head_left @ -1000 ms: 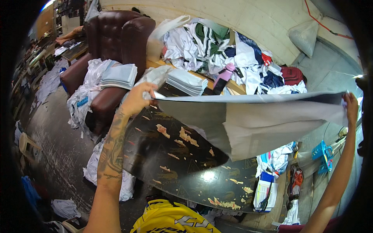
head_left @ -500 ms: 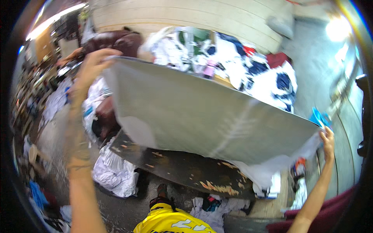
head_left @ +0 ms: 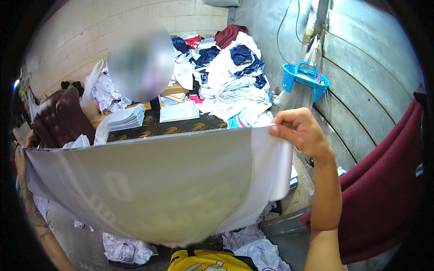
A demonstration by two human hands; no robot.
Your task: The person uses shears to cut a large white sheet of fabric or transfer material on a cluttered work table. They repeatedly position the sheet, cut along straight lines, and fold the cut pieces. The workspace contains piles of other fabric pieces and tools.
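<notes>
A wide grey-and-white cloth (head_left: 172,185) hangs stretched between my two hands, its upper edge nearly level. Pale marks show faintly through the fabric. My right hand (head_left: 298,131) pinches the upper right corner between thumb and fingers. At the far left rim, my left hand (head_left: 20,161) is closed on the other upper corner, partly cut by the dark edge of the picture. Just behind it, a bit of another hand (head_left: 30,139) shows; whose it is I cannot tell. The cloth hides much of the dark tabletop (head_left: 203,124).
Folded white cloths (head_left: 124,118) stack on the tabletop beside another folded pile (head_left: 179,111). A heap of white and navy garments (head_left: 242,86) rises behind. A brown padded chair (head_left: 63,117) stands left. Right are a blue basket (head_left: 303,79) and maroon fabric (head_left: 379,189). Crumpled white cloth (head_left: 127,248) lies on the floor.
My view has turned to the right. The cloth has swung from slanting down rightward to nearly level and hangs closer to me. Both hands still hold its corners.
</notes>
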